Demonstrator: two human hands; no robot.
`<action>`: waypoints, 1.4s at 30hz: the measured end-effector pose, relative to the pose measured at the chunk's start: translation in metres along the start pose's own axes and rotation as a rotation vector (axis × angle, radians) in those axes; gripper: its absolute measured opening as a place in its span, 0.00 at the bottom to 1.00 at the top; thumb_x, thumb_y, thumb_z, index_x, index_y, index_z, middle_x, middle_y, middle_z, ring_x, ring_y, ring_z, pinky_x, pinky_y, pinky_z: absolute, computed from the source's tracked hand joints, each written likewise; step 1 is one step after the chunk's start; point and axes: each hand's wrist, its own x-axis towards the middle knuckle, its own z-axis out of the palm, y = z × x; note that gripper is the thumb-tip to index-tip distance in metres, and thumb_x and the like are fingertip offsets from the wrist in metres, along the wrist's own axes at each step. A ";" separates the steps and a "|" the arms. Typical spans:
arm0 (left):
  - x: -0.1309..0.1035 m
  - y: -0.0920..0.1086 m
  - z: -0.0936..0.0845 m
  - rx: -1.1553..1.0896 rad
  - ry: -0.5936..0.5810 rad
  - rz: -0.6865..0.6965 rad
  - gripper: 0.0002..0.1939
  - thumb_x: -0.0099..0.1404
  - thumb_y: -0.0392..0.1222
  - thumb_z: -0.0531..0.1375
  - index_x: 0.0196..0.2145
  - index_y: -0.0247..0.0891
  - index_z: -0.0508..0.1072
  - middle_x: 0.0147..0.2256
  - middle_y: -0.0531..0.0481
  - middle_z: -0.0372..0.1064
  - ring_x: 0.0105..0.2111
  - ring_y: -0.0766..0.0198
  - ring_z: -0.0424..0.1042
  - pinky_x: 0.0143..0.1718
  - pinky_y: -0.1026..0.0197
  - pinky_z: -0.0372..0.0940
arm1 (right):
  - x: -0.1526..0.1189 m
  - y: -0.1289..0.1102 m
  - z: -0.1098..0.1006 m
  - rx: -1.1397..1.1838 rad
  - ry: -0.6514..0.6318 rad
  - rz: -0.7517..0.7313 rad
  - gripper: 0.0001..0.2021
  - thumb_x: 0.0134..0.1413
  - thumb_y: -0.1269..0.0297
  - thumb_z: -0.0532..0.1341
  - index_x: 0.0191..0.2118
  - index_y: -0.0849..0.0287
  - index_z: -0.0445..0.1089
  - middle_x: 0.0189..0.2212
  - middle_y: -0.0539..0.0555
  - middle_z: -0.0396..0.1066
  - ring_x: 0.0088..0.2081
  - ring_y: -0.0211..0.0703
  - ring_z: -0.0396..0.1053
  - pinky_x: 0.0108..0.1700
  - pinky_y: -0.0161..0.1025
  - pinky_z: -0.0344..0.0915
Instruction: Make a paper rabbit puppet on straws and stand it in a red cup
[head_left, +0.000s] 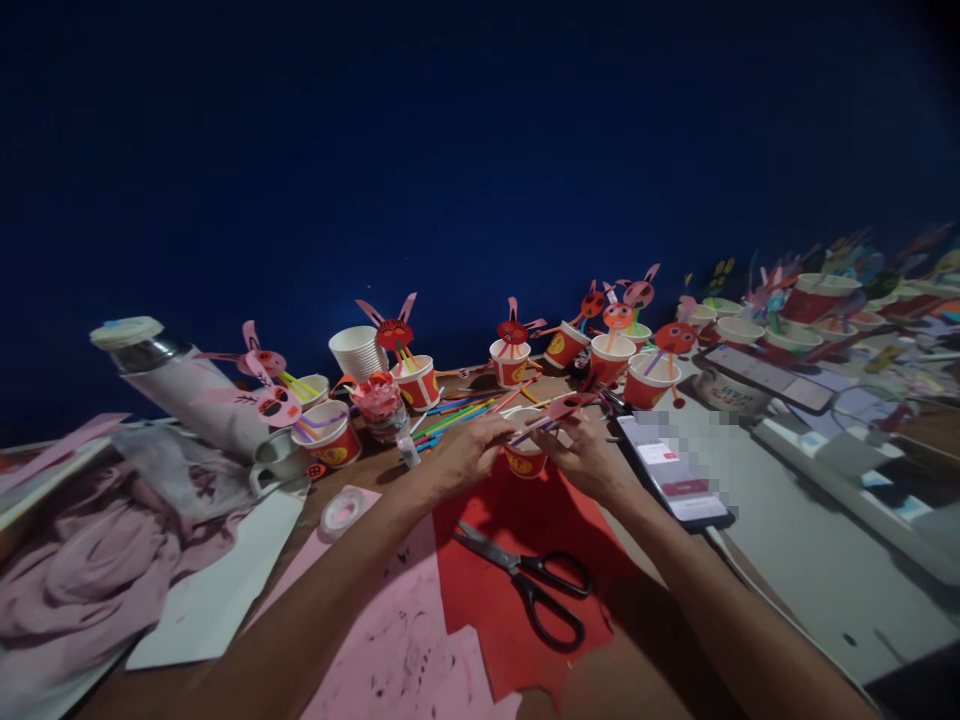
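A red and white paper cup [526, 464] stands on the red paper sheet [480, 560] between my hands. Across its rim lies a purple straw [531, 431], leading toward a dark red paper cut-out [571, 405]. My left hand [474, 455] is closed, its fingertips pinching the straw's lower end at the cup's left side. Closed at the right of the cup, my right hand [591, 458] has its fingers at the cut-out and the upper part of the straw. Blur hides the exact finger contact. Black-handled scissors [525, 580] lie on the red sheet, blades pointing up and left.
Several cups with paper bug heads [511, 362] line the back by the dark blue wall. Loose coloured straws [457, 420] lie behind my left hand. A phone [675, 475] with a white cable is at right, a tape roll [342, 510] and a tilted flask [187, 385] at left.
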 end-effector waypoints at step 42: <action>0.012 -0.012 -0.003 -0.064 0.052 0.096 0.12 0.60 0.33 0.51 0.39 0.35 0.72 0.34 0.46 0.72 0.34 0.64 0.69 0.35 0.65 0.62 | 0.008 0.012 0.015 -0.138 0.012 0.019 0.10 0.54 0.63 0.50 0.31 0.58 0.67 0.27 0.54 0.70 0.30 0.43 0.68 0.32 0.37 0.62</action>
